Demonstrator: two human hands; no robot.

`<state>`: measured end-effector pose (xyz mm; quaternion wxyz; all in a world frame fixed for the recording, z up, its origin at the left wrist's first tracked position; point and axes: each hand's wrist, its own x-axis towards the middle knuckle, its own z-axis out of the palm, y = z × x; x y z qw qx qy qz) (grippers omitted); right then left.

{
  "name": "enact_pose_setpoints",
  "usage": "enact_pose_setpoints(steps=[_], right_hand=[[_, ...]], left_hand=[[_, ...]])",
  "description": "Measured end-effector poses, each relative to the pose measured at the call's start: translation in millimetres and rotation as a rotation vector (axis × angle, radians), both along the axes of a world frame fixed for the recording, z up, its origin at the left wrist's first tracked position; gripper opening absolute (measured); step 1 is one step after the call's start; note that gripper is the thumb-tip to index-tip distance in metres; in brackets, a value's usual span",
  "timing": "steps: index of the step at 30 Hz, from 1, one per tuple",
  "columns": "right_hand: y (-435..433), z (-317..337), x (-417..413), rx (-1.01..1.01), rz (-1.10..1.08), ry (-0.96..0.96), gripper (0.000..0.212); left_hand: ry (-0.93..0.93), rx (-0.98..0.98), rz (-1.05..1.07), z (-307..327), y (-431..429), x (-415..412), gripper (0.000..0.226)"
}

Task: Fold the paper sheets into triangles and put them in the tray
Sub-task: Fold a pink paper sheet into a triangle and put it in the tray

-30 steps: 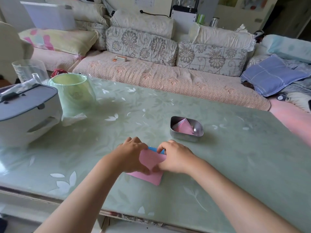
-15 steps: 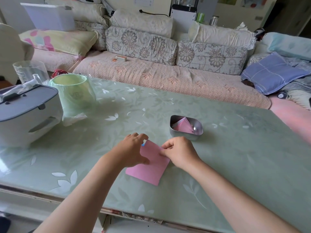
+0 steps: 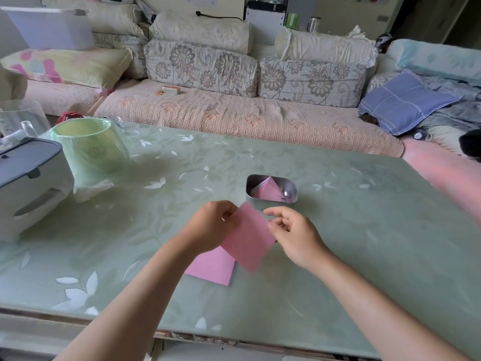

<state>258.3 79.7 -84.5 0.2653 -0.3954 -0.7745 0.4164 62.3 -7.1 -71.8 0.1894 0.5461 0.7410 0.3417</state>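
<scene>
Inspector: On the table [image 3: 364, 230], what did the head view show?
Clerk: Left hand [image 3: 210, 225] pinched a pink sheet [image 3: 250, 235] by its corner, above the stack [image 3: 213, 267]. Right hand [image 3: 294, 233] lay half-curled at the sheet's edge; grip unclear. Tray [image 3: 249, 185], just beyond, held folded triangles [image 3: 268, 192].

two hands [image 3: 208, 227] [image 3: 294, 235], two pink sheets [image 3: 250, 235] [image 3: 210, 267], one tray [image 3: 270, 201].
</scene>
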Motion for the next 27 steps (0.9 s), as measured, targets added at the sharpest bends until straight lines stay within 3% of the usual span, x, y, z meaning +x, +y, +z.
enact_pose_setpoints(steps=[5,7,9,12,18,21,24,27], right_hand=[[-7,2,19,0.417,0.150,-0.156,0.067],[10,-5,48,0.526,0.166,-0.157,0.074],[9,-8,47,0.604,0.186,-0.224,0.068],[8,-1,49,0.638,0.193,-0.259,0.039],[14,3,55,0.573,0.161,-0.189,0.007],[17,3,58,0.390,0.073,-0.147,0.012],[23,3,61,0.128,-0.013,-0.081,0.018],[27,3,62,0.002,-0.042,-0.024,0.014]], left_hand=[[-0.270,-0.032,0.078,-4,3,3,0.019],[-0.305,-0.083,0.075,-5,30,32,0.015],[-0.356,-0.089,0.101,-7,29,32,0.014],[-0.355,-0.078,0.092,-10,32,31,0.016],[-0.298,-0.098,0.056,-14,38,41,0.016],[-0.324,-0.112,-0.016,-10,39,49,0.024],[-0.329,-0.113,-0.043,-4,40,58,0.016],[-0.368,-0.117,-0.106,1,39,68,0.018]])
